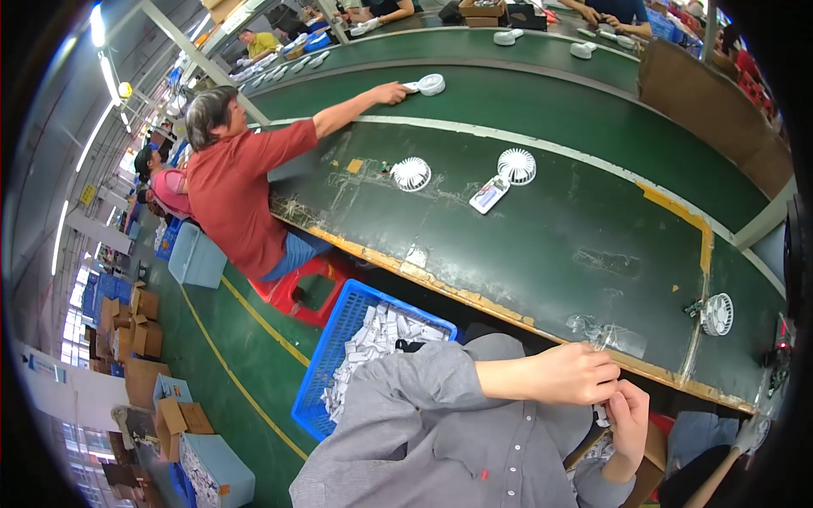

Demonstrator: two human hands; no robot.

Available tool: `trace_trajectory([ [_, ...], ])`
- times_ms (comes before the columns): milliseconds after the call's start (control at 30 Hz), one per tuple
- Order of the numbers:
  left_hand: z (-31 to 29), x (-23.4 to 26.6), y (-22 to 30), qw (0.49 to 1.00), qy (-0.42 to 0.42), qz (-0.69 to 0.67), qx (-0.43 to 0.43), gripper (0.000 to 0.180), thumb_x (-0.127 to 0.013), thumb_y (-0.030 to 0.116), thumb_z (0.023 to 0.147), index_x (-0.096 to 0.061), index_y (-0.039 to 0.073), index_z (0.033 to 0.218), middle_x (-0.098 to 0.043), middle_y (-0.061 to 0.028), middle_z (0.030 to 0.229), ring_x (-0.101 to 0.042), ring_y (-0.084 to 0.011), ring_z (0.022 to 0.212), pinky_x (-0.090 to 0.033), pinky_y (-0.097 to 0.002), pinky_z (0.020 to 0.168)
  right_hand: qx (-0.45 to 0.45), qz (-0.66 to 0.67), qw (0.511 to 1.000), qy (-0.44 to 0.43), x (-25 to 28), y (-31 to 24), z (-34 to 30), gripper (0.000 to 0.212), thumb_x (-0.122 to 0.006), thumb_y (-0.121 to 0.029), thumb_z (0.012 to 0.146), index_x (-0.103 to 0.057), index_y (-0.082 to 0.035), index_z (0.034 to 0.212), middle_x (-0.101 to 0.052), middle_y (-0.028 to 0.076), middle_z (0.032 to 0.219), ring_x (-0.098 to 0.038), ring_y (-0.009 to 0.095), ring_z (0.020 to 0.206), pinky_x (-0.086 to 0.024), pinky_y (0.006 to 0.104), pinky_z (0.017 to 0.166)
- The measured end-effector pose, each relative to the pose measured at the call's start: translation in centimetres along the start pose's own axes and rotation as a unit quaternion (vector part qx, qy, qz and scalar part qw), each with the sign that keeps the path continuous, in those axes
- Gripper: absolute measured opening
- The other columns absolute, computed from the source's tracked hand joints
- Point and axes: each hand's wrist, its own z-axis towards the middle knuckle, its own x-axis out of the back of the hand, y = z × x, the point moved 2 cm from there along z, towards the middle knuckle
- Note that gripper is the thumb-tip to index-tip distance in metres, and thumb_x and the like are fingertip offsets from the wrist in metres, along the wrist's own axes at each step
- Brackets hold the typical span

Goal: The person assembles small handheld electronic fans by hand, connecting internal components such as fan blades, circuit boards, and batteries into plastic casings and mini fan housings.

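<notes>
Down at the lower right of the frame, the person's two bare hands meet just below the near edge of the long green-topped table (542, 245). The left hand (576, 372) comes in from the left on a grey-sleeved forearm, knuckles up, fingers curled together toward the right. The right hand (628, 415) rises from below, palm turned toward the left hand, its fingers bent around a small white plastic part (600, 414) that shows only as a sliver between the two hands. That part lies just under the left hand's fingertips and against the right hand's fingers, so both hands are at it; the right one seems to carry it, the left pinching from above. Its long axis cannot be told, since too little of it is visible.

Left of the hands, beside the grey-shirted lap, stands a blue plastic crate filled with small white pieces (373, 339). On the table at the right sits a small round white fan (717, 314); two more white fans (412, 173) lie at upper centre beside a flat white packet (489, 194). A co-worker in a red shirt (237, 190) reaches across the table at upper left.
</notes>
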Motion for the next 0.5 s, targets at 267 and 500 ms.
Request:
trace_trajectory([
  [267, 0.3, 1.8, -0.1, 0.791, 0.023, -0.532, 0.301, 0.013, -0.069, 0.003, 0.072, -0.072, 0.000, 0.084, -0.069, -0.0093, 0.075, -0.066, -0.0131, 0.063, -0.052, -0.0256, 0.054, 0.032, 0.128, 0.988, -0.080, 0.4, -0.2, -0.6, 0.039, -0.066, -0.029, 0.083, -0.063, 0.010, 0.085, -0.060, 0.004, 0.064, -0.041, 0.004, 0.050, -0.027, 0.0204, 0.048],
  [500, 0.3, 1.8, 0.5, 0.758, -0.012, -0.558, 0.336, 0.018, -0.072, 0.006, 0.065, -0.072, -0.004, 0.081, -0.067, -0.0088, 0.065, -0.062, -0.0091, 0.060, -0.049, -0.0221, 0.056, 0.011, 0.158, 0.978, -0.138, 3.1, 3.3, -2.0, 0.042, -0.071, -0.027, 0.083, -0.056, 0.007, 0.102, -0.061, 0.009, 0.072, -0.055, 0.013, 0.060, -0.045, 0.0270, 0.055],
])
